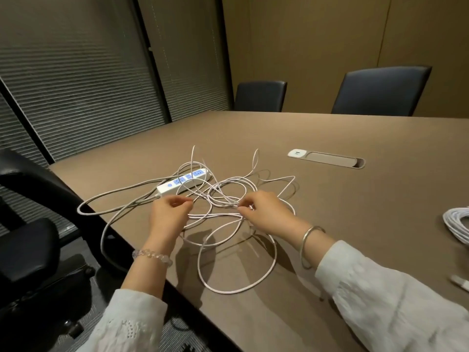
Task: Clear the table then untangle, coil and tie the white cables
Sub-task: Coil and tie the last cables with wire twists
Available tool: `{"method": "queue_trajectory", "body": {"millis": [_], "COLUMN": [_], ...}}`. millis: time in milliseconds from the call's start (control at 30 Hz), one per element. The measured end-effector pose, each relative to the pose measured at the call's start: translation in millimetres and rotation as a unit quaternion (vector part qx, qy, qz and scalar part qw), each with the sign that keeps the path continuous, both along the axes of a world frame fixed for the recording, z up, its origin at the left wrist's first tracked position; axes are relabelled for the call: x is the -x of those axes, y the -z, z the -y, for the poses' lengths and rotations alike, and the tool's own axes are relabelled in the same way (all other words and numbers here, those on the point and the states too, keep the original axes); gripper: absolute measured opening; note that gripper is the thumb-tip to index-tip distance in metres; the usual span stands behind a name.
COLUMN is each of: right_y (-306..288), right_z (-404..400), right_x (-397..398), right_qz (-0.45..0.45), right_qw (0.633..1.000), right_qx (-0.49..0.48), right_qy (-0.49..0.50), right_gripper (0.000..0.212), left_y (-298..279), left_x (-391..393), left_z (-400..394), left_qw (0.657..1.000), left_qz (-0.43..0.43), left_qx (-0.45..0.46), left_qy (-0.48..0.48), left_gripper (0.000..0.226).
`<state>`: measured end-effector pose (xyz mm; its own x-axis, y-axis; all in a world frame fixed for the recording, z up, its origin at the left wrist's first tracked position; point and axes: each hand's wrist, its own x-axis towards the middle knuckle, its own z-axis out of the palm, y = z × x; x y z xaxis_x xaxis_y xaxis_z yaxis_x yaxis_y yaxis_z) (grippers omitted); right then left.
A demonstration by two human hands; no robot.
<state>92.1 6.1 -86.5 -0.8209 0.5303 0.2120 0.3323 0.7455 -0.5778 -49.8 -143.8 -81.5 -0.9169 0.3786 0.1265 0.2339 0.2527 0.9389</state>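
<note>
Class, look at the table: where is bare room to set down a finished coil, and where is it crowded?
Free: between the tangled white cables and the coiled cable at the right edge, and beyond the table socket towards the chairs. Crowded: around the power strip and both hands.

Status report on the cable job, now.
Left hand and right hand each pinching strands of the white cable tangle. Nothing coiled there yet. Power strip sits under the far loops, in the way.

white cables (223,199), brown table (330,199), blue-socketed white power strip (184,182)

Office meeting room: long table (330,138), padded chairs (378,90), blinds (76,80).
</note>
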Motion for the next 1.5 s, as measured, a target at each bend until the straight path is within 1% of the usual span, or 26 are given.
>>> {"method": "queue_trajectory", "body": {"millis": [67, 100, 133, 200, 267, 300, 400, 533, 700, 767, 833, 967, 1033, 1100, 1133, 1167, 1200, 1233, 1267, 1333, 1367, 1400, 1433, 1500], "right_y": [1.7, 3.3, 5.6, 11.9, 19.9, 23.8, 31.0, 34.8, 31.4, 29.8, 29.0, 26.5, 24.8, 22.7, 21.3, 18.9, 16.1, 11.8, 6.9, -2.6, -5.6, -8.8, -11.0, -12.8], "right_z": [5.8, 8.0, 9.3, 9.4, 7.3, 5.7, -2.8, -26.0, -69.5, -86.3, -101.6, -123.1, -127.8, -131.2, -131.5, -131.8, -129.8, -126.8, -124.0, -119.4, -117.8, -116.9, -116.0, -115.2], "right_x": [10.9, 15.8, 21.1, 28.7, 31.7, 32.2, 31.0, 16.3, -23.9, -43.3, -62.3, -96.5, -107.1, -116.6, -118.0, -119.9, -118.5, -116.0, -113.5, -109.6, -109.4, -110.5, -113.1, -118.3], "right_qz": [0.009, 0.024, 0.047, 0.105, 0.164, 0.181, 0.185, 0.174, 0.177, 0.176, 0.185, 0.229, 0.247, 0.214, 0.166, 0.095, 0.013, -0.067, -0.132, -0.213, -0.231, -0.234, -0.22, -0.158], "right_qw": [1.0, 0.999, 0.997, 0.991, 0.98, 0.976, 0.975, 0.98, 0.98, 0.98, 0.976, 0.96, 0.951, 0.958, 0.97, 0.983, 0.99, 0.983, 0.967, 0.926, 0.912, 0.907, 0.911, 0.934], "right_qx": [-0.005, -0.009, -0.013, -0.025, -0.05, -0.064, -0.089, -0.088, -0.086, -0.089, -0.1, -0.115, -0.119, -0.11, -0.088, -0.043, 0.026, 0.109, 0.187, 0.303, 0.336, 0.35, 0.349, 0.316], "right_qy": [-0.024, -0.041, -0.057, -0.082, -0.098, -0.1, -0.086, -0.047, 0.008, 0.027, 0.054, 0.114, 0.139, 0.158, 0.157, 0.151, 0.14, 0.129, 0.116, 0.074, 0.051, 0.027, -0.001, -0.058], "right_gripper": [0.025, 0.026, 0.027, 0.031, 0.037, 0.038, 0.034, 0.026, 0.028, 0.026, 0.025, 0.037, 0.037, 0.035, 0.038, 0.044, 0.05, 0.054, 0.056, 0.048, 0.043, 0.042, 0.044, 0.054], "left_y": [10.6, 15.6, 20.5, 28.8, 34.6, 36.4, 39.9, 39.8, 39.0, 36.7, 34.1, 21.5, 11.0, -4.5, -14.0, -24.7, -35.8, -47.2, -58.4, -80.3, -89.7, -98.9, -106.8, -120.0], "left_x": [15.1, 20.5, 25.3, 31.7, 33.4, 32.6, 31.3, 17.6, -11.7, -27.3, -44.0, -78.6, -92.6, -105.8, -110.8, -116.6, -120.9, -125.0, -128.8, -135.3, -137.4, -138.6, -139.1, -139.4], "left_z": [6.7, 7.8, 7.8, 5.6, 2.4, 0.8, -8.2, -22.6, -50.7, -64.9, -79.1, -106.2, -117.3, -128.2, -131.8, -136.2, -138.7, -141.0, -142.9, -145.1, -144.8, -144.2, -142.6, -138.5], "left_qw": [0.998, 0.996, 0.995, 0.987, 0.968, 0.959, 0.947, 0.946, 0.95, 0.946, 0.943, 0.935, 0.931, 0.927, 0.925, 0.921, 0.918, 0.913, 0.908, 0.901, 0.898, 0.896, 0.894, 0.89], "left_qz": [-0.031, -0.038, -0.041, -0.053, -0.086, -0.1, -0.137, -0.153, -0.153, -0.157, -0.142, -0.1, -0.096, -0.103, -0.104, -0.101, -0.097, -0.091, -0.083, -0.062, -0.052, -0.044, -0.036, -0.019], "left_qx": [0.046, 0.066, 0.084, 0.15, 0.233, 0.261, 0.288, 0.257, 0.165, 0.134, 0.105, 0.038, 0.007, -0.011, -0.024, -0.042, -0.06, -0.079, -0.1, -0.143, -0.163, -0.181, -0.197, -0.226], "left_qy": [-0.038, -0.038, -0.027, 0.003, 0.024, 0.031, 0.041, 0.121, 0.216, 0.249, 0.281, 0.337, 0.352, 0.36, 0.365, 0.374, 0.381, 0.389, 0.397, 0.405, 0.405, 0.403, 0.401, 0.396], "left_gripper": [0.014, 0.011, 0.008, 0.001, 0.008, 0.011, 0.006, 0.012, 0.005, 0.006, 0.007, 0.004, 0.011, 0.014, 0.014, 0.015, 0.014, 0.012, 0.007, 0.006, 0.007, 0.007, 0.007, 0.007]}}
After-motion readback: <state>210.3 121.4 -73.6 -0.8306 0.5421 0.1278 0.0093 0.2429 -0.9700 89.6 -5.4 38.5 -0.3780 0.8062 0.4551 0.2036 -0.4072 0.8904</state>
